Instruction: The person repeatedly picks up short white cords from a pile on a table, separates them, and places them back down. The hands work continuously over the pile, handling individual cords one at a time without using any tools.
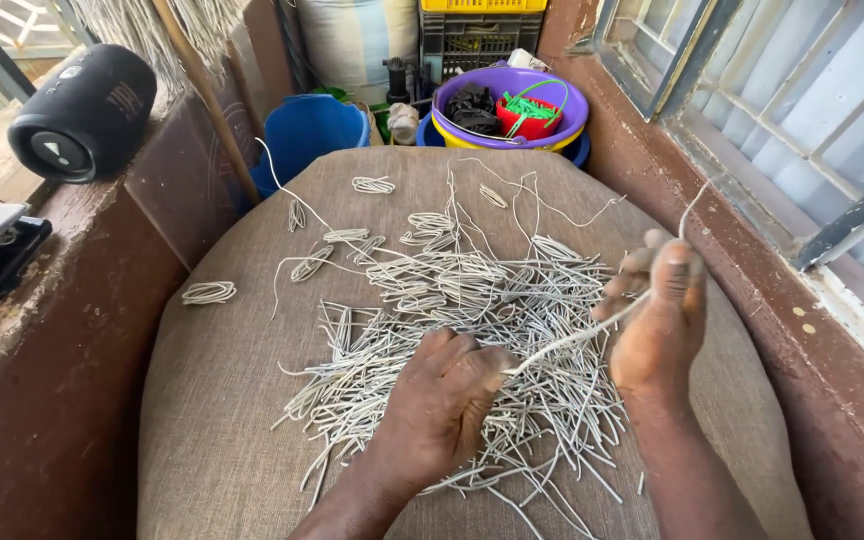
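A pile of pale grey cord pieces [472,330] lies spread over a brown burlap-covered surface [212,400]. My left hand [442,400] rests on the pile, its fingers closed on one end of a single pale cord [562,345]. My right hand [657,315] is raised to the right and pinches the same cord, whose free end [692,205] curls up past the fingers. The cord runs taut between both hands. Small coiled bundles of cord [209,292] lie to the left and further back [373,184].
A black cylindrical speaker [82,112] sits on the brown ledge at left. Behind the surface stand a blue bucket [307,130] and a purple basin [552,100] holding a red basket with green strips. A barred window frame [812,130] runs along the right.
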